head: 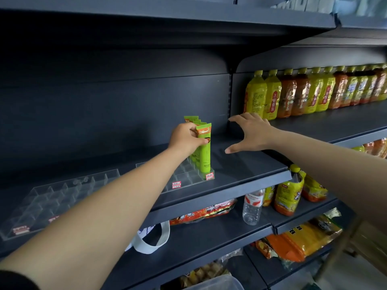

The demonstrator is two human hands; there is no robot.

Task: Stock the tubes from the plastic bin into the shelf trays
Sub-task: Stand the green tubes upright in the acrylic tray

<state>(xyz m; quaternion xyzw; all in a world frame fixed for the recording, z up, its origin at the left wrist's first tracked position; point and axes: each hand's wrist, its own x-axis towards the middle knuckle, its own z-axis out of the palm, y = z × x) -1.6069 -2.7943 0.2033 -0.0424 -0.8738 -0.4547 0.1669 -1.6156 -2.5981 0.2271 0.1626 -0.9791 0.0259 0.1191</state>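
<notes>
Yellow and orange drink bottles [310, 91] are lined along the neighbouring shelf; snack packets [301, 241] are stacked below.

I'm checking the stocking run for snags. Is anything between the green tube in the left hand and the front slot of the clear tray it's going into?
Nothing visible blocks it. The left hand holds the green tube upright at the front right corner of the clear tray; other tubes stand behind it, not in front.

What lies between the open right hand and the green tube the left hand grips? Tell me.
Head view: only bare dark shelf lies between the right hand and the green tube that the left hand grips.
</notes>
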